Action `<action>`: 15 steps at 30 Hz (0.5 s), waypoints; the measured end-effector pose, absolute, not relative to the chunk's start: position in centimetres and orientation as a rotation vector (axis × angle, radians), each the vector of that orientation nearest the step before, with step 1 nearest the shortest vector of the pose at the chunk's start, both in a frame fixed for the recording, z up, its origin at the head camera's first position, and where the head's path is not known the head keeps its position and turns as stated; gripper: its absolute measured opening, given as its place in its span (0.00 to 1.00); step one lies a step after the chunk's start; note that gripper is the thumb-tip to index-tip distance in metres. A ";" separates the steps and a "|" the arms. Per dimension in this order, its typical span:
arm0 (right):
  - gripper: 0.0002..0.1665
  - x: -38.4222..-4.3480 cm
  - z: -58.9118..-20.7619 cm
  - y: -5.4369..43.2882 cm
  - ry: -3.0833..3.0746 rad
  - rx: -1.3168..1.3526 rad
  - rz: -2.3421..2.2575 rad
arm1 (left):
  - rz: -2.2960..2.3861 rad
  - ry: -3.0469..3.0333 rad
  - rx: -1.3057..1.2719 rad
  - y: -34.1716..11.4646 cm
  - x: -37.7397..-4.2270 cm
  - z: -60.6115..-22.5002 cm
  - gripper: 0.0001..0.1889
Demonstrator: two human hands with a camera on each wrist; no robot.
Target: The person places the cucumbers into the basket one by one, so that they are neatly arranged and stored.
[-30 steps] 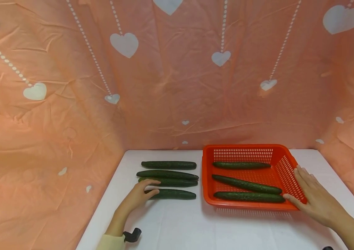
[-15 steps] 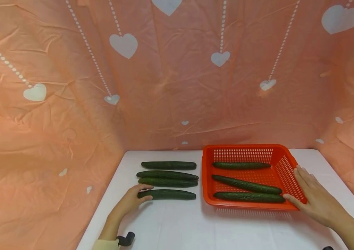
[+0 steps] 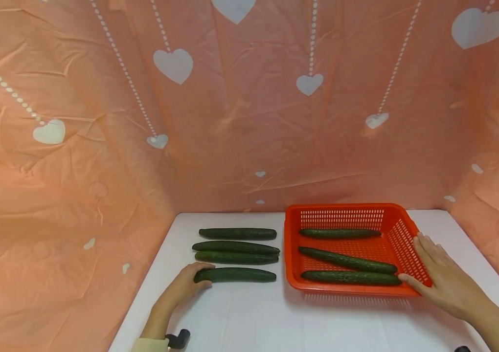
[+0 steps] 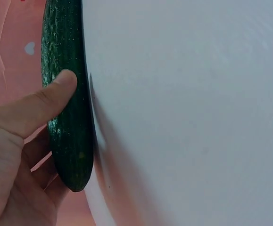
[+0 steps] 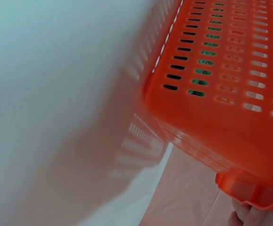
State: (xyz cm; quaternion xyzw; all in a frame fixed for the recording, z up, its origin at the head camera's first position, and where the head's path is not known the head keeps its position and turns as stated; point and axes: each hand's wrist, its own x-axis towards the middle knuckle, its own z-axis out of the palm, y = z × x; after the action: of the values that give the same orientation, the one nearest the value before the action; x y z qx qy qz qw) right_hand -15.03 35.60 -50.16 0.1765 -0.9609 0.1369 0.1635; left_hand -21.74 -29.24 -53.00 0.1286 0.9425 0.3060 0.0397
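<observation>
My left hand grips the left end of the nearest cucumber in the head view. In the left wrist view the thumb lies across that dark green cucumber, with fingers curled behind it. On the right, my right hand rests at the right side of a red perforated basket, its fingers straight along the rim and its thumb at the front corner. The right wrist view shows the slotted basket wall with fingertips at its rim, low on the right.
Behind the held cucumber lie two cucumbers side by side, a front one and a rear one, and another cucumber farther back. Inside the basket are three cucumbers. Pink cloth walls the white table.
My left hand has drawn back to the left from over the front cucumbers and closed round the nearest cucumber's left end. The right hand and basket stay put.
</observation>
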 end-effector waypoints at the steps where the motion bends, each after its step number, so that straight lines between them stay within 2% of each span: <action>1: 0.61 -15.0 -50.2 35.6 -2.735 0.508 0.376 | 0.931 2.890 0.387 -29.2 -21.7 -53.1 0.20; 15: 0.62 -15.1 -50.0 35.5 -2.746 0.501 0.326 | 0.871 2.899 0.436 -29.6 -21.7 -53.0 0.17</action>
State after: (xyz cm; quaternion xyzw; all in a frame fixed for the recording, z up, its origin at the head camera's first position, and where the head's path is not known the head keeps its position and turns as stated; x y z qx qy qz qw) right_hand -15.12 35.50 -49.97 0.1757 -0.9637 0.1144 0.1650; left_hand -21.68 -29.56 -52.99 0.1425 0.9471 0.2846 0.0418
